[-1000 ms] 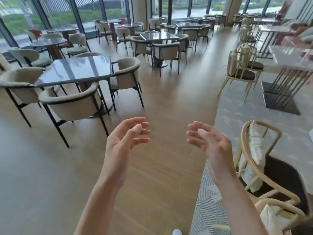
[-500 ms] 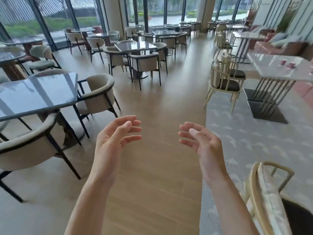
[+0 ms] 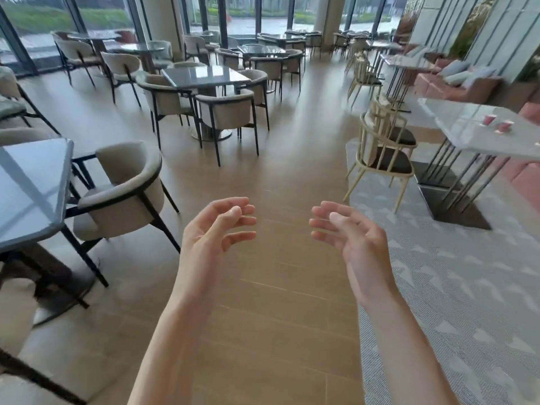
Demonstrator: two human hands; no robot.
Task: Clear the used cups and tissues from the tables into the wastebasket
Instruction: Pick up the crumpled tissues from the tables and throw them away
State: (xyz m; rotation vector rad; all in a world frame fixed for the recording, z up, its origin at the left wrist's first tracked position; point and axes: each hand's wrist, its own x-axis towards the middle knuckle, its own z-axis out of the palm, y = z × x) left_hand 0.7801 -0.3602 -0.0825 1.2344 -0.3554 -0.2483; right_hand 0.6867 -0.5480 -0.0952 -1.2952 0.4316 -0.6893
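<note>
Head view is showing your left hand and right hand hovering apart, fingers loosely curled, holding nothing. Approaching the white table, you are targeting two pink cups; grip each individually.

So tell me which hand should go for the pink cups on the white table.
Right, probably. The two pink cups stand on the white table far off to the right; the right hand is on that side, open and holding nothing. The left hand, also holding nothing, would have to cross over.
</note>
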